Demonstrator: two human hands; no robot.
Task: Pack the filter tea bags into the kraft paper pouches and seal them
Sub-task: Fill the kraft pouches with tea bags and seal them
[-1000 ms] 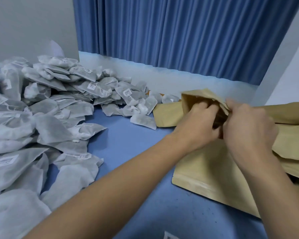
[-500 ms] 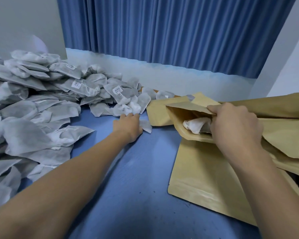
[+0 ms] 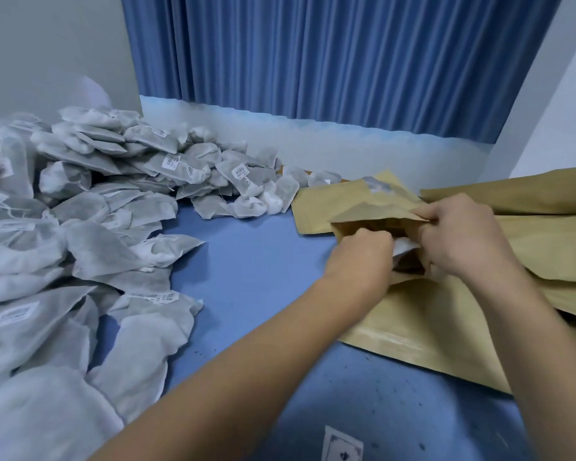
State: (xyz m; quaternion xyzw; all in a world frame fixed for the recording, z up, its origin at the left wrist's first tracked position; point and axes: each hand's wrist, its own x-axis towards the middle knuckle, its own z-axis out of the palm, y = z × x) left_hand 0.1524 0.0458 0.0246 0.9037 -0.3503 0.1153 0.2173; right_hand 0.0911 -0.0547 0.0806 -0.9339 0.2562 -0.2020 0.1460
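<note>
the right hand (image 3: 459, 237), at centre right of the frame, pinched the upper lip of a brown paper pouch (image 3: 363, 219) between thumb and curled fingers, lifting it so the mouth gaped toward the left. that hold looked meant to keep the opening wide, since the paper would otherwise fall flat. the left hand (image 3: 359, 254) sat at that mouth with its fingers curled round a white tea bag (image 3: 402, 247), which was partly inside the pouch, between the two hands; the fingertips themselves were hidden by the paper. the pouch rested on more flat pouches (image 3: 429, 327) spread across the lower right, probably kept there so the next one was within easy reach. the heap of tea bags (image 3: 80, 227) filled the left side of the frame on the blue table (image 3: 263, 267), which suited one hand fetching while the other held. the pouch was not yet sealed, and how many bags it held could not be told. a blue curtain (image 3: 346, 61) hung across the top.
</note>
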